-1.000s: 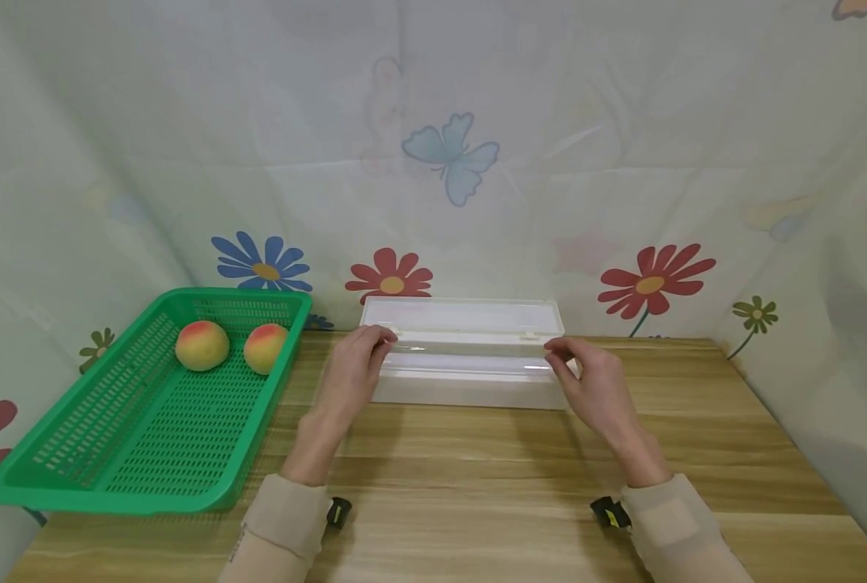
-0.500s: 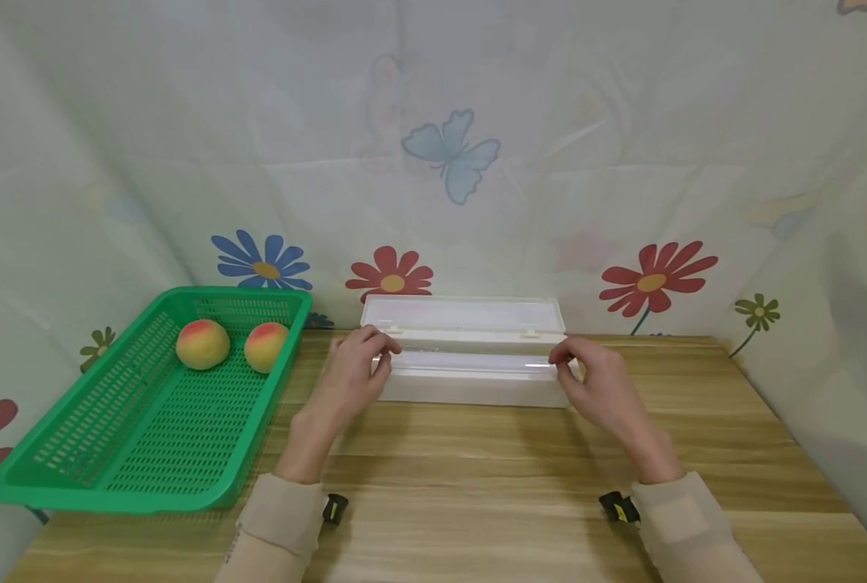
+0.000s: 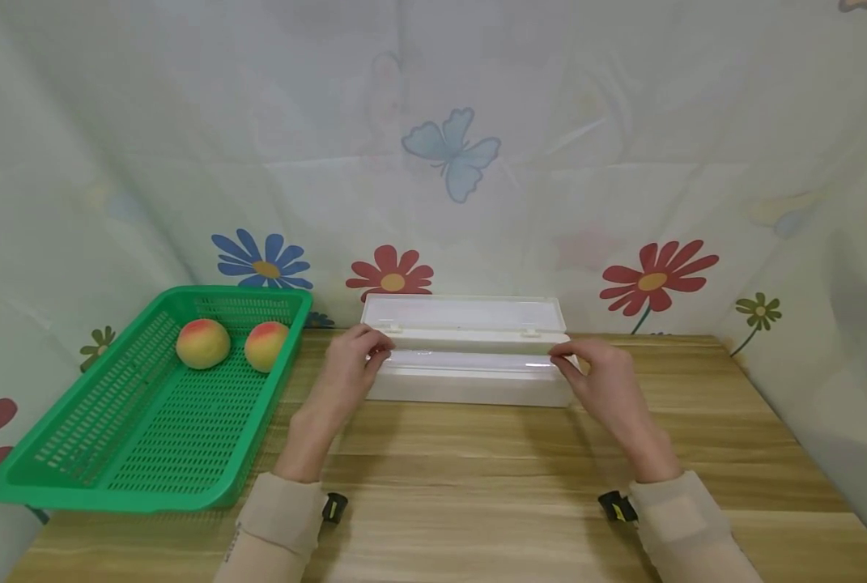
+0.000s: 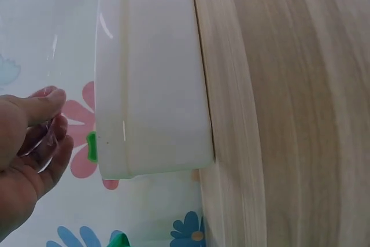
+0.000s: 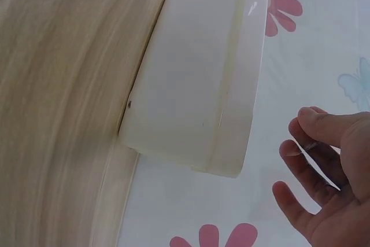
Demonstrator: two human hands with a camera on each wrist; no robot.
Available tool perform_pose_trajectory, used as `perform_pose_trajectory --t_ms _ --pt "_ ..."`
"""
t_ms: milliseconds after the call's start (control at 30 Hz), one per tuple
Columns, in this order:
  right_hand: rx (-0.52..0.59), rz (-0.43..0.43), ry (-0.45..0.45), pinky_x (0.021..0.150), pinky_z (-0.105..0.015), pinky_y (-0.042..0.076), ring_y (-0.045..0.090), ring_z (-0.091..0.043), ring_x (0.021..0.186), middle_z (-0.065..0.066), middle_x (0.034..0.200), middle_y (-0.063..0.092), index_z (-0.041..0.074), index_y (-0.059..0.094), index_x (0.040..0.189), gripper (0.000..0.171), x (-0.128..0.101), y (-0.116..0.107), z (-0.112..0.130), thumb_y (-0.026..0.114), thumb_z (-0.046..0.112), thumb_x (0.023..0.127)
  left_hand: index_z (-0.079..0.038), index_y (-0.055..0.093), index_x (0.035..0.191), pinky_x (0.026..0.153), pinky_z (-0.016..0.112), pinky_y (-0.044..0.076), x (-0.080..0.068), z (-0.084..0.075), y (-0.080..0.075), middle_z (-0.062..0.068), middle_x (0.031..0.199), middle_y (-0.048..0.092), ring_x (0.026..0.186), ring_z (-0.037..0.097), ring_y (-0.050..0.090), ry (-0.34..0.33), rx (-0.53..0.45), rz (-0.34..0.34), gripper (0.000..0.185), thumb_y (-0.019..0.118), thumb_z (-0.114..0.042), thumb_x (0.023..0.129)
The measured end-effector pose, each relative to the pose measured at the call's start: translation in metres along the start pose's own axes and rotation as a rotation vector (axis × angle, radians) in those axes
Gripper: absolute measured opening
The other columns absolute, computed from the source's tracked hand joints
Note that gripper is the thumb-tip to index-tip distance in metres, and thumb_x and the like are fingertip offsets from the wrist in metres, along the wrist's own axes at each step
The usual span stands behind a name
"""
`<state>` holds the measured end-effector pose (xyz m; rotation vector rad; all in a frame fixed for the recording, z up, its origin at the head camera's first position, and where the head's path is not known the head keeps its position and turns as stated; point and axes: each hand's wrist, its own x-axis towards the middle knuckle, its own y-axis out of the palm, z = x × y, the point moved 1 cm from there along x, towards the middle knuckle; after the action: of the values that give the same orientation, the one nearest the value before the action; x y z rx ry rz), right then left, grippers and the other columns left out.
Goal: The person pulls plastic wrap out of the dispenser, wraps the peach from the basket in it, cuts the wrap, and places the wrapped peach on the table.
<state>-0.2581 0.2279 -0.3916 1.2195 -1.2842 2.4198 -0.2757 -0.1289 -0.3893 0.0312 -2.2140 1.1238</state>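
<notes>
A long white cling film dispenser (image 3: 469, 387) stands on the wooden table with its clear lid (image 3: 462, 312) tipped up at the back. Across its top stretches see-through cling film (image 3: 469, 361), shiny in places. At the left end, my left hand (image 3: 344, 368) pinches the film between thumb and forefinger; in the left wrist view a crumpled bit of film (image 4: 45, 146) shows among the fingers. My right hand (image 3: 602, 385) pinches the film's other end near the right corner. In the right wrist view its thumb and forefinger meet beside the dispenser wall (image 5: 185, 79), other fingers loosely bent.
A green plastic basket (image 3: 123, 500) stands at the left of the wooden table (image 3: 469, 494), with two peaches, a left one (image 3: 203, 344) and a right one (image 3: 266, 346). A flower-printed cloth (image 3: 550, 162) hangs close behind the dispenser and along both sides.
Both hands have lowered slightly toward the dispenser's top and the right hand has shifted a little right. The film now lies lower, nearer the dispenser. Lid, basket and peaches have stayed put.
</notes>
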Motion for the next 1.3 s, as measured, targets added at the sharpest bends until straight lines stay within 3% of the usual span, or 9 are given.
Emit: perform_pose_trajectory --t_ms 200,333,567,867,1133,1300 --pt "0.003 -0.014 0.03 0.079 -0.051 0.057 0.071 -0.035 0.088 -0.015 0.093 0.073 -0.001 0.077 0.09 0.016 0.001 0.0 0.002 0.081 -0.012 0.079 -0.001 0.077 0.097 0.081 0.039 0.058 0.001 -0.001 -0.001 0.011 0.095 0.07 0.088 0.028 0.068 -0.028 -0.013 -0.082 0.011 0.08 0.001 0.087" --pt "0.003 -0.025 0.043 0.076 -0.049 0.058 0.071 -0.033 0.085 -0.015 0.093 0.073 -0.002 0.077 0.091 0.015 0.002 -0.001 0.003 0.081 -0.012 0.08 -0.001 0.078 0.096 0.08 0.04 0.058 0.002 0.0 -0.001 0.011 0.095 0.07 0.088 0.028 0.067 -0.086 -0.004 -0.081 0.009 0.081 -0.003 0.087" --pt "0.009 -0.017 0.061 0.074 -0.048 0.059 0.072 -0.032 0.083 -0.015 0.093 0.074 -0.002 0.077 0.094 0.017 0.001 -0.002 0.003 0.081 -0.012 0.08 -0.002 0.078 0.098 0.079 0.038 0.059 0.001 -0.001 -0.008 0.01 0.095 0.069 0.085 0.027 0.065 -0.13 0.005 0.035 0.009 0.079 -0.004 0.089" --pt "-0.009 0.026 0.055 0.073 -0.048 0.059 0.071 -0.03 0.08 -0.016 0.091 0.074 -0.003 0.076 0.096 0.019 0.002 -0.003 0.0 0.081 -0.011 0.08 -0.001 0.077 0.101 0.086 0.039 0.058 0.002 -0.002 -0.017 0.011 0.099 0.068 0.094 0.029 0.065 -0.153 0.048 0.17 0.012 0.077 0.001 0.089" --pt "-0.036 0.067 0.0 0.07 -0.048 0.059 0.072 -0.032 0.081 -0.015 0.091 0.074 -0.002 0.077 0.096 0.02 0.003 -0.011 -0.001 0.083 -0.011 0.078 -0.001 0.078 0.099 0.084 0.041 0.058 0.003 0.002 -0.02 0.012 0.095 0.071 0.087 0.029 0.067 -0.142 0.079 0.107 0.009 0.077 0.0 0.09" --pt "-0.042 0.051 -0.003 0.07 -0.048 0.059 0.073 -0.033 0.081 -0.016 0.092 0.075 -0.003 0.076 0.095 0.019 0.004 -0.014 0.0 0.082 -0.012 0.079 -0.001 0.079 0.101 0.081 0.041 0.059 0.002 0.004 -0.02 0.013 0.097 0.073 0.087 0.028 0.068 -0.164 0.028 0.035 0.011 0.077 -0.004 0.091"
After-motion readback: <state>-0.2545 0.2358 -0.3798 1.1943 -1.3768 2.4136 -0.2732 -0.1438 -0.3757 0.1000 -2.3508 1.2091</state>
